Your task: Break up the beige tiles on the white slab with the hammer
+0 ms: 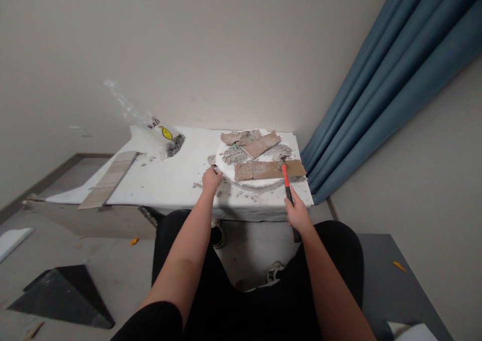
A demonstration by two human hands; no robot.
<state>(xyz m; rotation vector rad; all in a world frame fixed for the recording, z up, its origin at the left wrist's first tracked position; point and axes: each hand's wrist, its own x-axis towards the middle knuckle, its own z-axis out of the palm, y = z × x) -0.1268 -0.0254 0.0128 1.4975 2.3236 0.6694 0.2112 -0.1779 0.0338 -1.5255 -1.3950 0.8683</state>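
My right hand (297,211) is wrapped round the black grip of a hammer (285,174) with a red-orange neck. The hammer's head lies over a long brown board strip (259,169), which rests on a round white foam slab (259,184). My left hand (212,179) is closed at the slab's left edge, its fingers pinched; what they hold, if anything, is too small to make out. Grey crumbled rubble (235,155) and broken brown board pieces (261,144) lie on the slab behind the strip.
A white-covered low table (176,180) carries a clear plastic bag (160,132) with dark bits inside, plus a wood-look plank (109,180) at its left. Blue curtains (376,80) hang at right. A black folded object (64,296) lies on the floor; a grey surface (391,280) is at my right.
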